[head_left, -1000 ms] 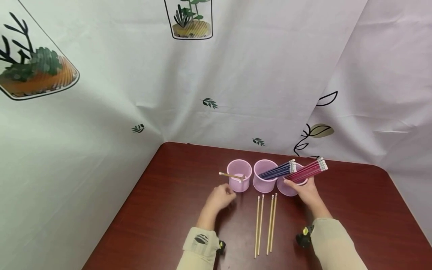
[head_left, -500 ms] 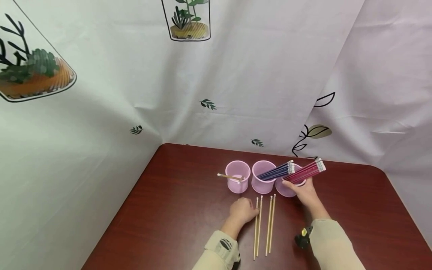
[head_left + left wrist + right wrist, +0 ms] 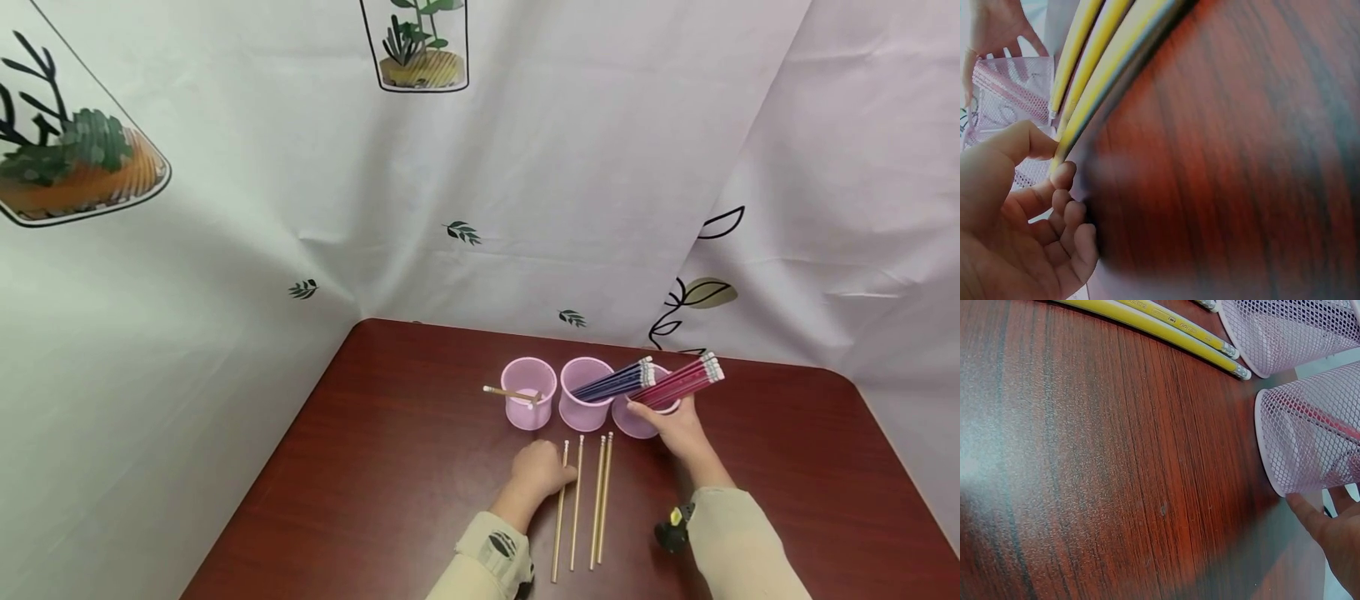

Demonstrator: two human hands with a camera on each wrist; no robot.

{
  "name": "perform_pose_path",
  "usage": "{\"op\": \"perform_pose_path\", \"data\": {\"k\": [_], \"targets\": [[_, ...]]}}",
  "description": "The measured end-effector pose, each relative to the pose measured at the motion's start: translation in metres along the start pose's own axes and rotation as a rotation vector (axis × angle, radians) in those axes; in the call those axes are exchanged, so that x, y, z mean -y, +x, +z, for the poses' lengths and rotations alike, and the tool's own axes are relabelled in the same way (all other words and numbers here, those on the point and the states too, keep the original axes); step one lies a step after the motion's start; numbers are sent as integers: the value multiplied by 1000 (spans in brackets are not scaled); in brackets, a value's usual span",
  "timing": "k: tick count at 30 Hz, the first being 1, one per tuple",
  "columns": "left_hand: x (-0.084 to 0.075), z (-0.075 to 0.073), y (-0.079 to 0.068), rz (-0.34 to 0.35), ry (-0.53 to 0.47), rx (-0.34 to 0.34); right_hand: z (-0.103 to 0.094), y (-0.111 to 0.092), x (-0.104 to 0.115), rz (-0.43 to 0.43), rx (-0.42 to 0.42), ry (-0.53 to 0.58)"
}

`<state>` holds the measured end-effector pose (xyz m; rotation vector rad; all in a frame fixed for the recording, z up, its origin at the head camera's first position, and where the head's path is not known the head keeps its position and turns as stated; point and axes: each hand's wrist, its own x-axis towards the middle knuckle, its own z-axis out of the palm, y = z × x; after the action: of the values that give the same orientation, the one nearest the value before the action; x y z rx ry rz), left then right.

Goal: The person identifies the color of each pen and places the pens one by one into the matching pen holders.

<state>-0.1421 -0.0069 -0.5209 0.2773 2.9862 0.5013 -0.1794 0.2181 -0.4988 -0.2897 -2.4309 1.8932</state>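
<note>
In the head view my left hand (image 3: 538,469) pinches the leftmost yellow pencil (image 3: 558,533) near its eraser end. The left wrist view shows thumb and index finger meeting on that pencil (image 3: 1116,81), the other fingers curled below. Three more yellow pencils (image 3: 602,500) lie just right of it on the table. My right hand (image 3: 681,429) grips the right-hand pink mesh cup (image 3: 632,421), thumb in front and fingers round its far side. Red pencils (image 3: 678,382) lean out of this cup. In the right wrist view, the thumb (image 3: 1307,512) touches the cup's edge.
A middle pink cup (image 3: 583,417) holds dark blue pencils (image 3: 611,382), leaning right. The left pink cup (image 3: 528,417) has yellow pencils in it, one (image 3: 504,392) sticking out over its rim. A patterned cloth (image 3: 600,167) hangs behind the brown table (image 3: 360,467).
My left hand has moved from beside the left cup to the right and nearer, onto the leftmost pencil. That pencil has shifted left, away from its neighbour. My right hand stays on its cup.
</note>
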Motion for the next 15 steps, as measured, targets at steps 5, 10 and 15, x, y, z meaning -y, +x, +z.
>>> {"op": "perform_pose_path", "data": {"k": [5,10,15], "targets": [[-3,-6,-3,-3,-47,-20,0,-1,2,12,5,-5],[-8,-22,-7,14,-164,-44,0,-3,5,41,10,-9],[-14,-40,-10,73,-221,-91,-1,-3,5,50,14,-21]]}}
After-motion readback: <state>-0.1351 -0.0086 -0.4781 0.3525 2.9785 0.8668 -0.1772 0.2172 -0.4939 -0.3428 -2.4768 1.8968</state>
